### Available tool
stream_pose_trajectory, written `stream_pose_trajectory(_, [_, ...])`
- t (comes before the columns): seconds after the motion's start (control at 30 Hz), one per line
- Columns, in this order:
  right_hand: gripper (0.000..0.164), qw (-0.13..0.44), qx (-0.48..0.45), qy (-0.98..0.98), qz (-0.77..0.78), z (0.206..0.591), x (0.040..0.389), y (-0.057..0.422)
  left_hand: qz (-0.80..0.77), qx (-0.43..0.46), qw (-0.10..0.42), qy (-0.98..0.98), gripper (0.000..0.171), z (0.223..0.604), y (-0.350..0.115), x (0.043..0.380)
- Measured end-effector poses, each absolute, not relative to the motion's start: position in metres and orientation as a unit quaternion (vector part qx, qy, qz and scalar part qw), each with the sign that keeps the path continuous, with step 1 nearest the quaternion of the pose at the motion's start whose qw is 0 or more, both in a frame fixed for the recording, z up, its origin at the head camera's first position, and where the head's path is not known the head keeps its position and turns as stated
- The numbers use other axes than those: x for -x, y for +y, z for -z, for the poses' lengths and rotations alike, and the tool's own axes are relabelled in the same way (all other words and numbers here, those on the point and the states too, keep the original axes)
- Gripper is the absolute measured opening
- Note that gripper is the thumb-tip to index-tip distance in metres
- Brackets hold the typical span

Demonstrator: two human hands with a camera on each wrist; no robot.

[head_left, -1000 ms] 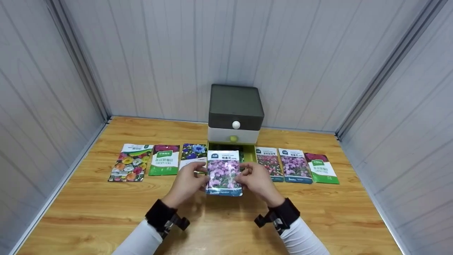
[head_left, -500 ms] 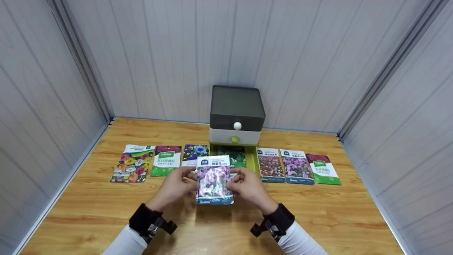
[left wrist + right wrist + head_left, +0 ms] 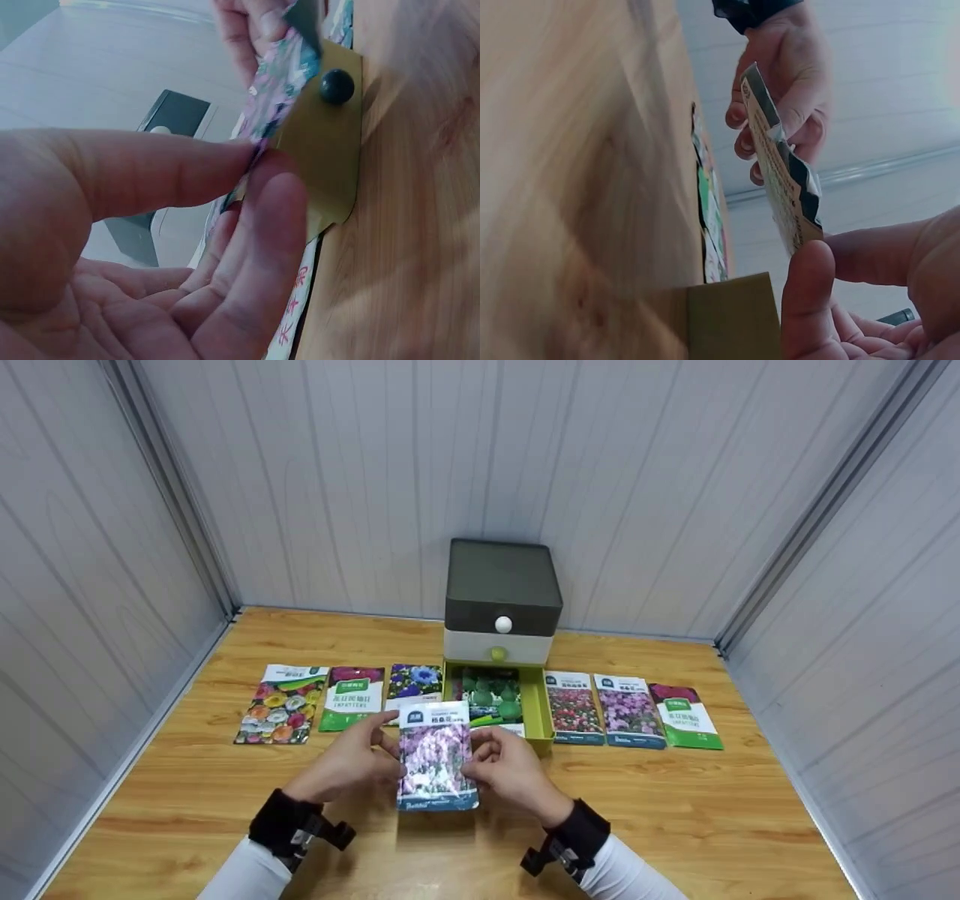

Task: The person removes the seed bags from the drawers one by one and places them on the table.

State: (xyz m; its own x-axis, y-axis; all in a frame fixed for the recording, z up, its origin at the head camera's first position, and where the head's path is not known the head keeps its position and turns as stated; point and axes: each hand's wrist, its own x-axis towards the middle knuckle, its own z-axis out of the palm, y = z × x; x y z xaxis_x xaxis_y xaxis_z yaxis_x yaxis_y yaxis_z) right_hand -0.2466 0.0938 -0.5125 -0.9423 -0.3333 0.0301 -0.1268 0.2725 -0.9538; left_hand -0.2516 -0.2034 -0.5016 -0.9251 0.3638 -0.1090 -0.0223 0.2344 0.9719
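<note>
A seed packet [image 3: 435, 757] with pink-purple flowers is held in front of the pulled-out drawer. My left hand [image 3: 346, 761] pinches its left edge between thumb and fingers, and my right hand [image 3: 517, 776] pinches its right edge. In the left wrist view the packet [image 3: 281, 82] appears nearly edge-on, raised off the table. Its printed back [image 3: 772, 157] faces the right wrist camera. Behind the hands, the yellow-green drawer [image 3: 538, 712] holds a packet with green round vegetables [image 3: 491, 697], its lower left covered by the held packet.
The drawer belongs to a small cabinet [image 3: 502, 574] with a dark top, against the back wall. To its left lie a mixed-flower packet [image 3: 281, 705], a green-white packet [image 3: 351, 701] and a blue-flower packet [image 3: 415, 682]. Three more packets [image 3: 628, 709] lie on the right.
Both hands have moved the pink-purple seed packet left and toward me, away from the drawer. More of the drawer and the green vegetable packet inside now shows.
</note>
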Motion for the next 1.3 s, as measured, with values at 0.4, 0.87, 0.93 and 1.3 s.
stream_pose_trajectory(0.4, [0.054, 0.096, 0.147, 0.799, 0.575, 0.523, 0.237, 0.077, -0.602, -0.103, 0.185, 0.770, 0.110, 0.514, -0.223, 0.250])
stream_pose_trajectory(0.87, [0.060, 0.110, 0.152, 0.801, 0.569, 0.531, 0.229, 0.054, -0.606, -0.097, 0.221, 0.758, 0.104, 0.526, -0.253, 0.255])
stream_pose_trajectory(0.93, [0.060, 0.112, 0.156, 0.804, 0.562, 0.532, 0.228, 0.051, -0.607, -0.099, 0.226, 0.756, 0.102, 0.526, -0.256, 0.254])
stream_pose_trajectory(1.3, [0.061, 0.131, 0.176, 0.813, 0.540, 0.547, 0.228, 0.045, -0.604, -0.082, 0.251, 0.752, 0.096, 0.537, -0.264, 0.253])
